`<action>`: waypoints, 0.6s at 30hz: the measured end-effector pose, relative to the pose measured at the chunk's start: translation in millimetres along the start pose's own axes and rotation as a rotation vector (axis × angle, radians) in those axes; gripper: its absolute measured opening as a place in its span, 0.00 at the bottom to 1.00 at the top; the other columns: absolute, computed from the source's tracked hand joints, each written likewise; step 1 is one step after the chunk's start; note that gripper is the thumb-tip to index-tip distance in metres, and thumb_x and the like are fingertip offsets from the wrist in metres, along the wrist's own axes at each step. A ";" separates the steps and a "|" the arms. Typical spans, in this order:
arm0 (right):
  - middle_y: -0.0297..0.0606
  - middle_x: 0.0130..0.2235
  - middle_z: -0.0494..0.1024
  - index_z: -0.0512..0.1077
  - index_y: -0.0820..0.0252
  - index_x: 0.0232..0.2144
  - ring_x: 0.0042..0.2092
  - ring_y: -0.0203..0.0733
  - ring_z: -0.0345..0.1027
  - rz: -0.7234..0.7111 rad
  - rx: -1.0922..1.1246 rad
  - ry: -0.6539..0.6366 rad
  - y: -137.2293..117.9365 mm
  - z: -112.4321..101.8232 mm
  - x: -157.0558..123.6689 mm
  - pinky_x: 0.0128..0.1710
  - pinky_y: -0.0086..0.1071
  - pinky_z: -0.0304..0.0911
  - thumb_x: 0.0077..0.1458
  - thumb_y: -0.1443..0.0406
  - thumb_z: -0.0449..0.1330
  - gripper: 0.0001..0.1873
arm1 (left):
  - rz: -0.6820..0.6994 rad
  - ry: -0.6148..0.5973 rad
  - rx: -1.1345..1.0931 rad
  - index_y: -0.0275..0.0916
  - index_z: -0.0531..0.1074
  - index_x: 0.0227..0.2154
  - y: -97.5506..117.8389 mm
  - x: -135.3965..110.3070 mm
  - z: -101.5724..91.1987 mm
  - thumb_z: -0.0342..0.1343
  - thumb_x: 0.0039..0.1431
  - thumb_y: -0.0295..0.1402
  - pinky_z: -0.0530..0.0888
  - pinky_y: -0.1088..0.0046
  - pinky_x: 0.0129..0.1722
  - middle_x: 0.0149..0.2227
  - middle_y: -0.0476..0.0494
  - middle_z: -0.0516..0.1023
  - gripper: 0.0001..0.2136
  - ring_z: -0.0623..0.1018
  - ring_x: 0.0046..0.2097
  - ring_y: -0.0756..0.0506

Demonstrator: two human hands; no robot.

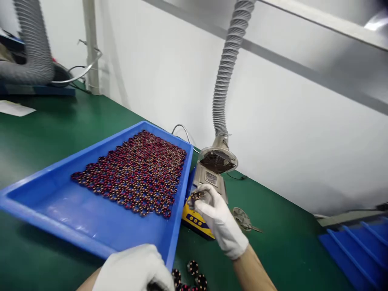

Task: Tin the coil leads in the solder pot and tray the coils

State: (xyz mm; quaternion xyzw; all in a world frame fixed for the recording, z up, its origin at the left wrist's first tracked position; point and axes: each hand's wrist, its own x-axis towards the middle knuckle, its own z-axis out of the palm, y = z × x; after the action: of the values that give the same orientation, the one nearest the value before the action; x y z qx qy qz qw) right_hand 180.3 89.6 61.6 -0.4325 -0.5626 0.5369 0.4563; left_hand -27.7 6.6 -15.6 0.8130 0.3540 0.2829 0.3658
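My right hand [220, 220], in a white glove, is reached forward and pinches a small wound coil [197, 195] over the yellow and grey machine [204, 190]. My left hand [133, 268], also gloved, is closed at the bottom edge, next to the near corner of the blue tray [91, 226]. What its fingers hold is hidden. The tray carries several rows of red and copper coils [136, 171] laid flat. A few loose coils [189, 275] lie on the green mat just right of my left hand.
A grey ribbed extraction hose [227, 68] hangs down to a round funnel [217, 159] above the machine. A small metal disc tool [242, 218] lies on the green mat [273, 242]. Another blue tray [354, 250] sits at the right edge. A second hose [33, 44] is far left.
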 end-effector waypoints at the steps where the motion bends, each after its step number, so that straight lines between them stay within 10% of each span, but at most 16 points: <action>1: 0.32 0.38 0.72 0.67 0.54 0.38 0.37 0.35 0.67 -0.029 -0.157 -0.072 9.7 13.3 0.5 0.38 0.29 0.63 0.47 0.65 0.64 0.14 | 0.047 -0.035 -0.056 0.45 0.78 0.25 1.0 3.1 -2.2 0.58 0.52 0.42 0.69 0.80 0.28 0.26 0.53 0.80 0.09 0.76 0.27 0.49; 7: 0.41 0.35 0.76 0.75 0.60 0.29 0.40 0.45 0.67 -0.221 -1.422 -0.562 37.8 79.9 10.1 0.42 0.37 0.62 0.52 0.66 0.58 0.05 | 0.192 -0.317 -0.322 0.38 0.77 0.33 5.2 22.3 -19.1 0.57 0.58 0.41 0.73 0.74 0.31 0.32 0.48 0.81 0.11 0.78 0.31 0.47; 13: 0.58 0.47 0.70 0.77 0.68 0.31 0.49 0.59 0.60 -0.233 -1.596 -0.572 34.6 103.7 21.0 0.46 0.50 0.58 0.54 0.68 0.56 0.09 | 0.170 -0.292 -0.365 0.36 0.74 0.33 10.8 19.3 -25.0 0.54 0.61 0.44 0.75 0.69 0.35 0.33 0.47 0.79 0.14 0.78 0.32 0.47; 18: 0.45 0.45 0.72 0.73 0.59 0.41 0.47 0.49 0.62 -0.242 -1.496 -0.371 8.5 68.1 -2.2 0.46 0.42 0.60 0.61 0.67 0.51 0.12 | 0.157 -0.264 -0.399 0.43 0.79 0.30 20.3 17.4 -30.8 0.58 0.56 0.39 0.69 0.78 0.26 0.28 0.52 0.82 0.08 0.79 0.30 0.47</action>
State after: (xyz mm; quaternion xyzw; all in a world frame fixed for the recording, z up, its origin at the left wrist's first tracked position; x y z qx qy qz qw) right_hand 114.2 73.6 52.6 -0.4641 -0.8855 0.0247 -0.0031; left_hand -32.1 22.6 21.7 0.7795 0.1763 0.2662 0.5390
